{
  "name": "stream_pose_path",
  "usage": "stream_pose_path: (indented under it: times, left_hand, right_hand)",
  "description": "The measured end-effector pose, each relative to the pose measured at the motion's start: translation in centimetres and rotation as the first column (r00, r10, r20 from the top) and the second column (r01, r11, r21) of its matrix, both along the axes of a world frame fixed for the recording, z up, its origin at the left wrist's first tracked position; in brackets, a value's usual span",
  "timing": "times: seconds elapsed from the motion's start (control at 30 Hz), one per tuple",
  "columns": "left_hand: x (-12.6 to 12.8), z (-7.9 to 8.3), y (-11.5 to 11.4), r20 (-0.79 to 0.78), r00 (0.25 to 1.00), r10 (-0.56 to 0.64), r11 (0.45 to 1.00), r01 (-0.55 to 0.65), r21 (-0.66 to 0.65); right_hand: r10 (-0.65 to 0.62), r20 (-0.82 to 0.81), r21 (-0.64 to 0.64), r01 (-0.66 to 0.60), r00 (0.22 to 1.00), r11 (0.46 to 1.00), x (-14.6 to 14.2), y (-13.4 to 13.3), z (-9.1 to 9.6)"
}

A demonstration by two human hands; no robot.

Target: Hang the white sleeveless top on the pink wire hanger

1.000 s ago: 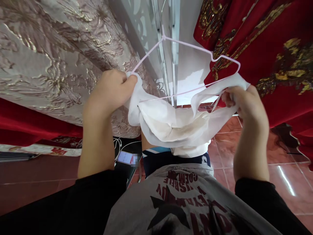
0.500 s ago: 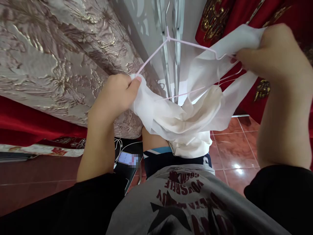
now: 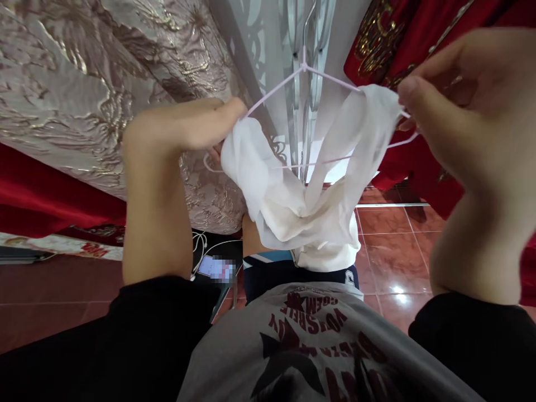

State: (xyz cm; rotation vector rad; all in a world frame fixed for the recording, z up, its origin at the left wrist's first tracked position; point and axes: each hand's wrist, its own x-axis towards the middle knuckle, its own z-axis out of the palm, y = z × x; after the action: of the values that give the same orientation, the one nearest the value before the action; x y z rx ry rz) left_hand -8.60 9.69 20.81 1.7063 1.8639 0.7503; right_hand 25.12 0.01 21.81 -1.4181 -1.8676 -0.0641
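A sheer white garment (image 3: 247, 156) with a cream lining (image 3: 293, 215) hangs from a pale pink hanger (image 3: 276, 96). My left hand (image 3: 205, 125) is closed at the left shoulder of the garment, thumb along the hanger arm and fingers mostly hidden behind. Over the hanger's right arm lies the garment's other shoulder. My right hand (image 3: 456, 111) is beside it, loosely curled with fingers apart around the hanger's right end; its thumb tip is by the fabric edge. The garment's lower part bunches over my lap.
A metal rack (image 3: 295, 123) stands behind the hanger. Embossed pinkish fabric (image 3: 159, 67) hangs at left, and red fabric with gold decoration (image 3: 372, 44) at right. A phone (image 3: 207, 267) and white cables (image 3: 200, 243) lie on a dark surface beside my leg. The floor has red tiles (image 3: 389, 254).
The right shoulder of the garment has gone from being stretched out in my right hand to lying over the hanger's arm. My right hand has loosened; my left hand has turned, thumb along the hanger.
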Motion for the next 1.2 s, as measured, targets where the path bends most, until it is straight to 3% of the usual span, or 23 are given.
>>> stream_pose_path:
  times: [0.07,0.13,0.17,0.23,0.33,0.4,0.5,0.6,0.63,0.7,0.8,0.87,0.97,1.2]
  left_hand:
    - [0.6,0.1,0.8,-0.205,0.958,-0.2,0.952,0.14,-0.273]
    - [0.8,-0.1,1.2,-0.206,0.94,-0.272,0.913,0.184,-0.365]
    - [0.8,-0.3,1.2,-0.165,0.952,-0.259,0.915,0.187,-0.357]
    - [0.3,-0.8,0.7,-0.13,0.964,-0.23,0.939,0.185,-0.291]
    - [-0.5,-2.8,-1.0,-0.17,0.965,-0.2,0.98,0.196,-0.041]
    - [-0.6,-5.2,-2.6,-0.1,0.978,-0.181,0.956,0.199,0.217]
    - [1.1,-10.7,-5.4,0.196,0.98,-0.047,0.807,-0.078,0.586]
    - [4.3,-16.6,-8.2,0.388,0.904,0.178,0.594,-0.413,0.69]
    - [5.4,-18.2,-8.8,0.431,0.881,0.194,0.588,-0.456,0.668]
    - [7.3,-20.5,-9.6,0.535,0.829,0.165,0.635,-0.504,0.585]
    - [8.7,-21.6,-9.3,0.641,0.764,0.079,0.765,-0.458,0.452]
    - [8.7,-21.2,-8.9,0.656,0.752,0.06,0.79,-0.438,0.429]
    - [8.2,-20.0,-8.7,0.676,0.733,0.073,0.783,-0.462,0.416]
    - [7.2,-17.2,-9.7,0.788,0.616,-0.011,0.907,-0.325,0.267]
  right_hand:
    - [0.051,-0.014,0.039,-0.05,0.999,0.998,-1.5,1.4,-2.0]
    - [0.213,-0.03,-0.059,-0.214,0.977,0.975,-2.6,3.7,-5.5]
    - [0.3,-0.022,-0.105,-0.3,0.954,0.948,-2.9,4.9,-7.5]
    - [0.378,0.04,-0.074,-0.374,0.925,0.924,-3.2,7.1,-11.4]
    - [0.333,0.08,-0.03,-0.332,0.94,0.943,-3.5,8.7,-15.6]
    - [0.267,0.054,0.04,-0.269,0.962,0.962,-4.0,8.5,-17.2]
    - [0.2,-0.014,0.175,-0.195,0.98,0.965,-5.3,7.0,-18.4]
    - [0.18,-0.086,0.239,-0.155,0.98,0.958,-6.8,5.4,-19.2]
    - [0.18,-0.102,0.242,-0.151,0.978,0.958,-7.2,5.0,-19.4]
    - [0.174,-0.121,0.231,-0.143,0.977,0.962,-7.8,4.5,-19.5]
    - [0.15,-0.154,0.216,-0.115,0.977,0.97,-8.0,4.4,-19.3]
    - [0.139,-0.177,0.206,-0.101,0.974,0.973,-7.8,4.5,-19.1]
    - [0.119,-0.194,0.177,-0.085,0.974,0.981,-7.8,4.5,-18.9]
    - [0.144,-0.221,0.179,-0.106,0.965,0.978,-8.4,4.9,-19.0]
